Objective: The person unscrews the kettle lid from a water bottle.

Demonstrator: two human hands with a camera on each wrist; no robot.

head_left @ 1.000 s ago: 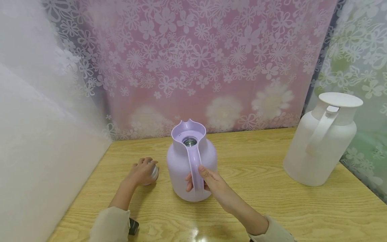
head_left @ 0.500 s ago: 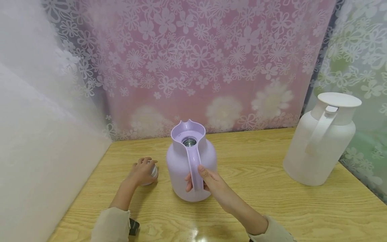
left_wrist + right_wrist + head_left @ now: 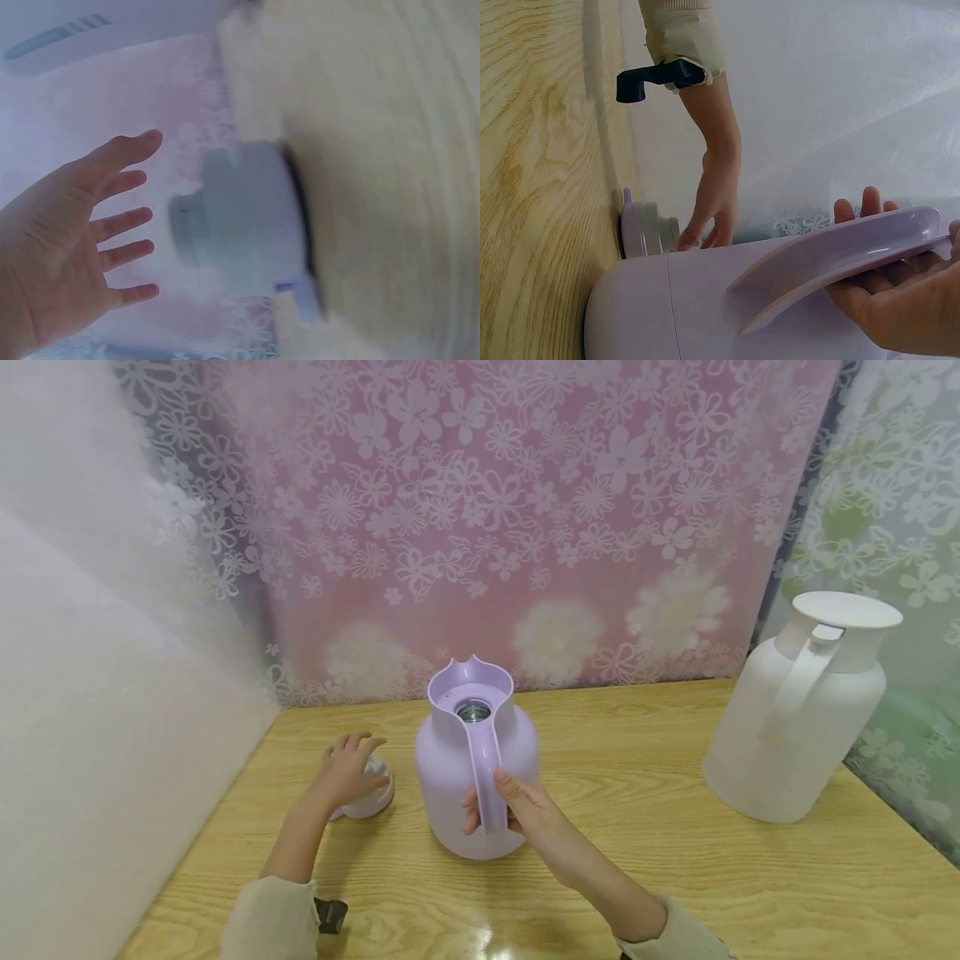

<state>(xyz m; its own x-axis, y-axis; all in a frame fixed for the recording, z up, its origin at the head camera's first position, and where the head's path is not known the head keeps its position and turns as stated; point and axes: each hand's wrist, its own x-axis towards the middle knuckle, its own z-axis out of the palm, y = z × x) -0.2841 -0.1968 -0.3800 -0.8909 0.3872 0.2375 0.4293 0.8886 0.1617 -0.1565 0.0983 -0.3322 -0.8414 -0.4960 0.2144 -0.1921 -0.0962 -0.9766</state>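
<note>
The lilac thermos jug [image 3: 442, 768] stands upright on the table, its top open so that the shiny inner mouth shows. My right hand [image 3: 531, 817] grips the jug's handle [image 3: 486, 768], fingers behind it and thumb along its side. Left of the jug lies its stopper lid [image 3: 369, 807], a stepped whitish piece with a lilac tab, the narrow end pointing up. Just over it is my left hand [image 3: 345, 774]. In the left wrist view that hand's fingers [image 3: 127, 223] are spread and apart from the lid [image 3: 251, 217], with nothing in them.
A second jug, white with a flat round top [image 3: 846, 608], stands at the right of the wood-grain table [image 3: 615, 827]. Behind the table hangs a pink flowered curtain [image 3: 465, 510]. A pale wall [image 3: 112, 710] borders the left side.
My left hand has let go of the lid and risen a little up and away, uncovering more of it and its lilac tab. The right hand and the jug stay in place.
</note>
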